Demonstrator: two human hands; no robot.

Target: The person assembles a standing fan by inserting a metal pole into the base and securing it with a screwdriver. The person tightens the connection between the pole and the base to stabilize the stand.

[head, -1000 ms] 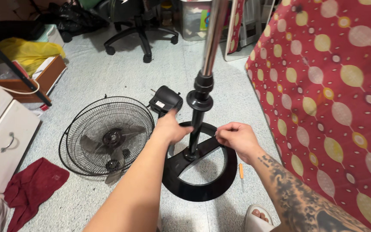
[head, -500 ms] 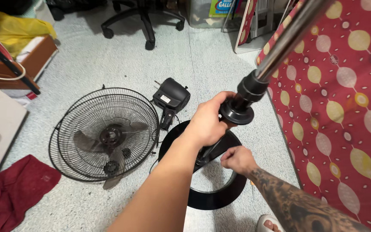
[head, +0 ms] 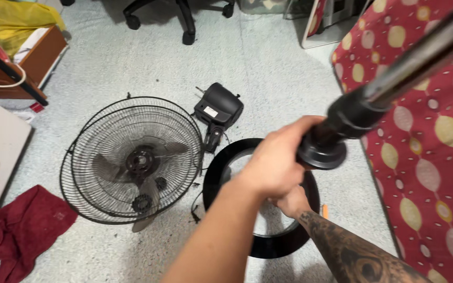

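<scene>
Both hands grip the fan stand: left hand [head: 276, 160] wraps its pole collar [head: 327, 140], right hand [head: 292, 202] clamps lower down.

A small white rectangular label [head: 211, 111] sits on the black motor housing [head: 221, 105].

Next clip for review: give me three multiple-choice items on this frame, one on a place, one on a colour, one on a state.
1. Where does the fan motor housing lie?
A. On the floor between the fan grille and the ring base
B. On the chair
C. On the red cloth

2. What colour is the ring base?
A. White
B. Black
C. Yellow

3. How does the left hand stand to the pole collar?
A. Far off it
B. Flat on the floor
C. Closed around the pole just below it

Key: 1 A, it sits on the floor by the grille's upper right; 2 B, the ring is black; 3 C, the fingers wrap the pole.
</scene>
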